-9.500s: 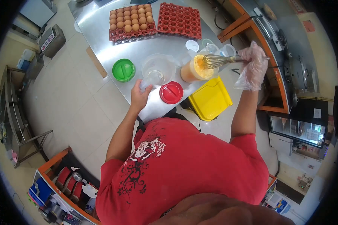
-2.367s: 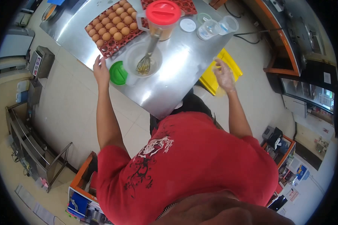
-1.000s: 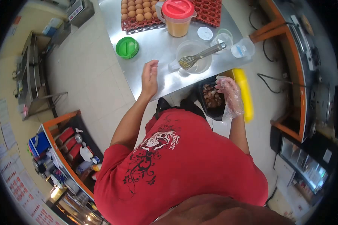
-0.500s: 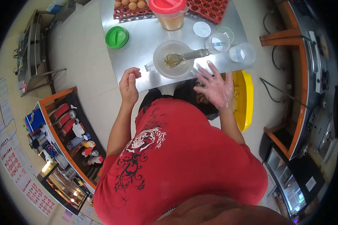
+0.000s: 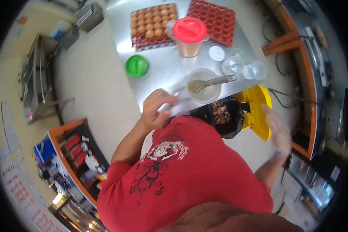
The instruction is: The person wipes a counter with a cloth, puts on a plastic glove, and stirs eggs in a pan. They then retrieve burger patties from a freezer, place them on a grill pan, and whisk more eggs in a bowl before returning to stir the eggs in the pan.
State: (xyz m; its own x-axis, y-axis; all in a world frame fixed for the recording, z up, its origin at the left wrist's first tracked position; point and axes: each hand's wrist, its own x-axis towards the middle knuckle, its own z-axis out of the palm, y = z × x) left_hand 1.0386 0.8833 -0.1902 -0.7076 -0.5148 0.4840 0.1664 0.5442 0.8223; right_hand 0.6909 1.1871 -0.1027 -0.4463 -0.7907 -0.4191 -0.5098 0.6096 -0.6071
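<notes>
My left hand [image 5: 157, 108] is at the table's front edge, bare, its fingers bent and a gap between them and the thumb. I see nothing held in it. Just beyond is a clear plastic pitcher [image 5: 216, 92] with a wire whisk [image 5: 210, 82] resting across it. My right hand [image 5: 279, 135], in a clear plastic glove, is off to the right beside the yellow bin lid [image 5: 262, 116]. Motion smears its fingers. Between the hands, a bin lined with a black bag [image 5: 235, 125] contains eggshells [image 5: 221, 113].
On the metal table [image 5: 158, 69] stand a tray of brown eggs [image 5: 154, 21], an emptied red egg tray [image 5: 214, 21], a red-lidded jug [image 5: 189, 34], a green lid [image 5: 137, 66], a white lid [image 5: 216, 53] and clear containers [image 5: 255, 70]. An orange-edged shelf [image 5: 71, 154] stands left.
My right hand has swung outward and back, away from the pitcher. My left hand has turned, palm lower, along the table edge. The view has shifted, uncovering the bin and more eggs.
</notes>
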